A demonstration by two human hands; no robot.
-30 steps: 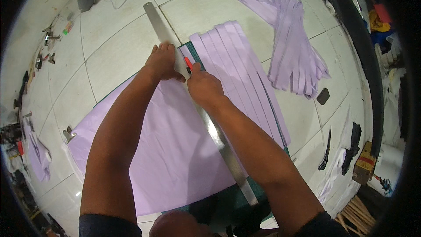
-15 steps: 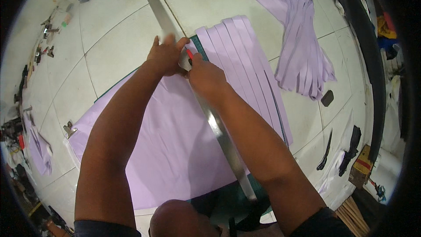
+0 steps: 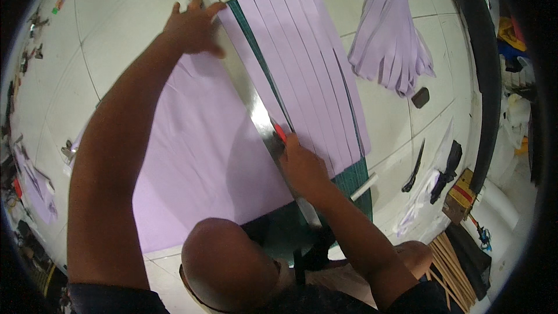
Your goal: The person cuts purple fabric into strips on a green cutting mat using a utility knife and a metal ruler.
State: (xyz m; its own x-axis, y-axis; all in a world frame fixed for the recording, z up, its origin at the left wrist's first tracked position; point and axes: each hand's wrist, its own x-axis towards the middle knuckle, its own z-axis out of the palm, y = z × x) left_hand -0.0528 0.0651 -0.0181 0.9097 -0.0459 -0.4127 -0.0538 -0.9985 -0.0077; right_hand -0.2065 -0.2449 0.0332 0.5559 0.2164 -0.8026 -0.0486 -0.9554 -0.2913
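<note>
A lilac sheet point(image 3: 197, 145) of smooth fabric-like material lies flat, with a long steel ruler point(image 3: 237, 72) slanting across it. My left hand point(image 3: 195, 29) is spread over the far part of the ruler, fingers apart, thumb blurred. Nearer to me, my right hand point(image 3: 305, 168) is closed around a red utility knife point(image 3: 280, 132), its tip at the ruler's right edge. Right of the ruler lie several long lilac strips point(image 3: 296, 64), side by side. Dark green cutting mat point(image 3: 353, 180) shows beneath them and through a narrow gap between strips.
A bundle of lilac strips point(image 3: 386, 35) rests on the tiles at the far right, near a small dark block point(image 3: 420, 97). Black scissors-like tools point(image 3: 447, 171) and wooden sticks point(image 3: 450, 267) lie at right. A metal clip point(image 3: 68, 150) grips the sheet's left edge.
My right hand has drawn the knife along the ruler toward me, away from my left hand. The left hand stays at the ruler's far part with fingers more spread. The whole view has shifted.
</note>
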